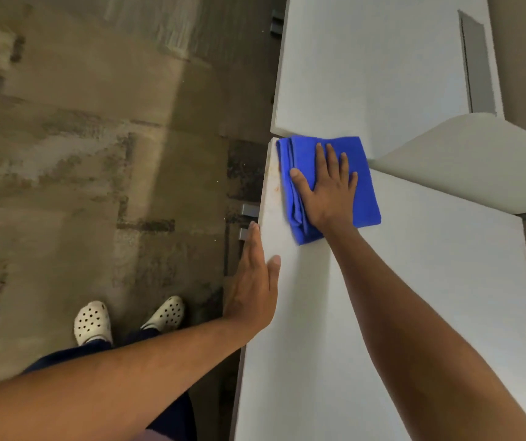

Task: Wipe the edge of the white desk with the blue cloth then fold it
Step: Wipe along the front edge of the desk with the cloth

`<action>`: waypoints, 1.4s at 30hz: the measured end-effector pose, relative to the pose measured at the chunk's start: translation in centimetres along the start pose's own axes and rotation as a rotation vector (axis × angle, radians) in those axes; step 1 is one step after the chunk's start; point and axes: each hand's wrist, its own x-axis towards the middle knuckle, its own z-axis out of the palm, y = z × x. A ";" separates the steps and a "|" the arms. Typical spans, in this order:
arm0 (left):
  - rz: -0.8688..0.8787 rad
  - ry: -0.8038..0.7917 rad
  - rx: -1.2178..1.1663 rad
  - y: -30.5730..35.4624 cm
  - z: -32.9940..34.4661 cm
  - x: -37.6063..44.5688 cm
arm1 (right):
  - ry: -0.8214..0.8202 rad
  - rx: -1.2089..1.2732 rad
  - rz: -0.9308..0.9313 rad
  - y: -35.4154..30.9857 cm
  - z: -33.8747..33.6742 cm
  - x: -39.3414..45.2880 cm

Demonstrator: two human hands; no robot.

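A blue cloth (361, 173), folded into a thick rectangle, lies on the white desk (414, 297) close to its far left corner. My right hand (326, 189) presses flat on the cloth, fingers spread and pointing away from me. A narrow strip of the desk's left edge (269, 198) beside the cloth carries faint orange-brown marks. My left hand (253, 281) rests flat against that left edge nearer to me, fingers straight and together, holding nothing.
A second white desk (366, 65) continues beyond a narrow gap. A curved pale divider panel (465, 160) rises to the right of the cloth. Grey drawer handles (249, 211) stick out under the edge. My feet in white clogs (93, 323) stand on the worn floor at left.
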 end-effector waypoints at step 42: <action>-0.005 0.011 0.103 0.5 0.5 -1.4 | 0.048 0.083 0.117 5.4 0.7 -7.2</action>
